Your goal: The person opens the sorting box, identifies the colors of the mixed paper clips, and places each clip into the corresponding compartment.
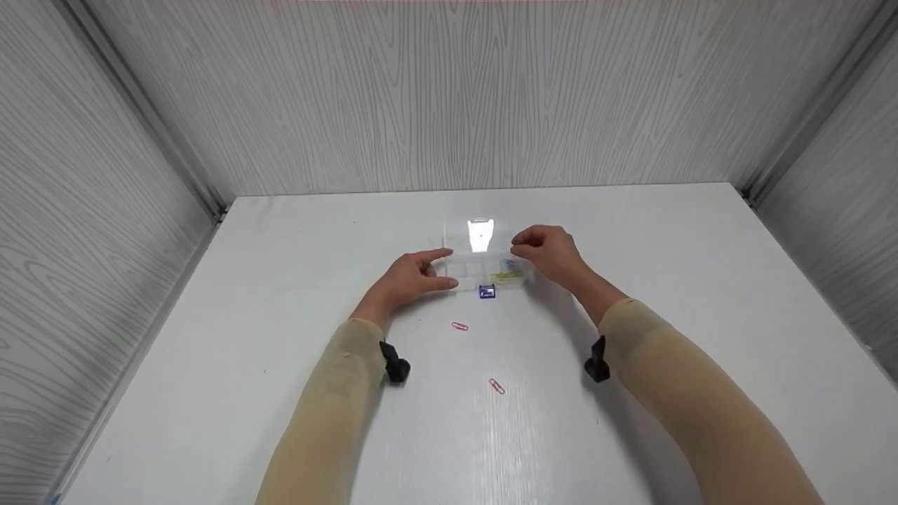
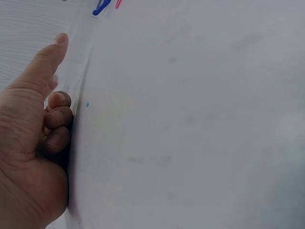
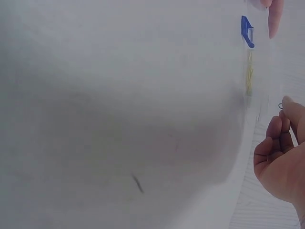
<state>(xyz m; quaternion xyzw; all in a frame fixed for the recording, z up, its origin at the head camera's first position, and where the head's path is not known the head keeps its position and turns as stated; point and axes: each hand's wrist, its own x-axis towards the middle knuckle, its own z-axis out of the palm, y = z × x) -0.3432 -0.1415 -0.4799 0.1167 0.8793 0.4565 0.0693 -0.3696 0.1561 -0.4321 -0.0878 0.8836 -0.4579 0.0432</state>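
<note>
A clear compartment box [image 1: 464, 269] lies on the table with its see-through lid [image 1: 457, 237] folded back and a blue latch [image 1: 487, 291] at its front. My left hand [image 1: 414, 275] holds the box's left end, index finger at the back and thumb at the front. Above the right rear part of the box, my right hand [image 1: 551, 251] pinches a paper clip [image 3: 280, 106], of which only a small dark loop shows. Yellow paper clips [image 1: 506, 276] lie in the front right compartment, and blue pieces [image 1: 510, 265] lie behind them.
Two red paper clips lie on the white table: one clip [image 1: 459, 326] just in front of the box, the other clip [image 1: 497, 386] nearer to me. Grey wood-grain panels [image 1: 449, 98] stand at the back and along both sides.
</note>
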